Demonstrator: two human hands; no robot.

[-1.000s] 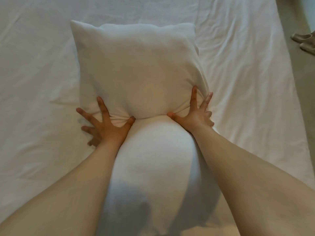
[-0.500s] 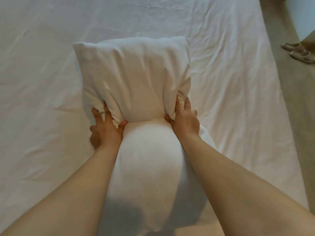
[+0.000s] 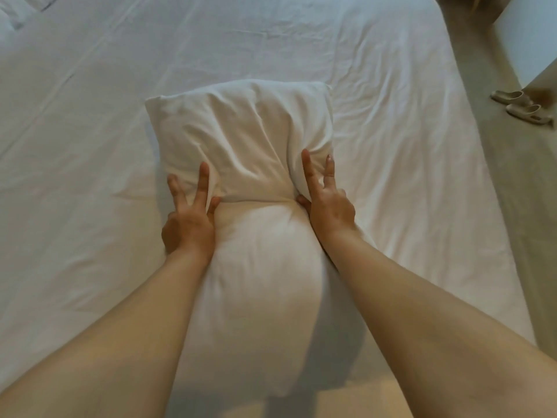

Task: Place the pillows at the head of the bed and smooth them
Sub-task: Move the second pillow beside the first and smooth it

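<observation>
A long white pillow [image 3: 241,131] lies lengthwise in the middle of the white bed [image 3: 90,152], one end near me and the other pointing away. Its far half is creased and bunched. My left hand [image 3: 188,221] presses into the pillow's left side at its waist, two fingers stretched forward and the thumb pinching a fold of fabric. On the opposite side, my right hand [image 3: 327,200] squeezes the waist the same way, with its thumb tucked into the crease. Both forearms hide the pillow's near edges.
The bed's right edge borders a beige floor [image 3: 512,221], where a pair of pale slippers [image 3: 523,107] lies. Another white cushion or pillow corner [image 3: 9,16] shows at the far left top. A white wall panel stands at the top right.
My hands have drawn closer together on the pillow's waist, narrowing and creasing its far half. The view has tilted so that more of the bed's far end shows.
</observation>
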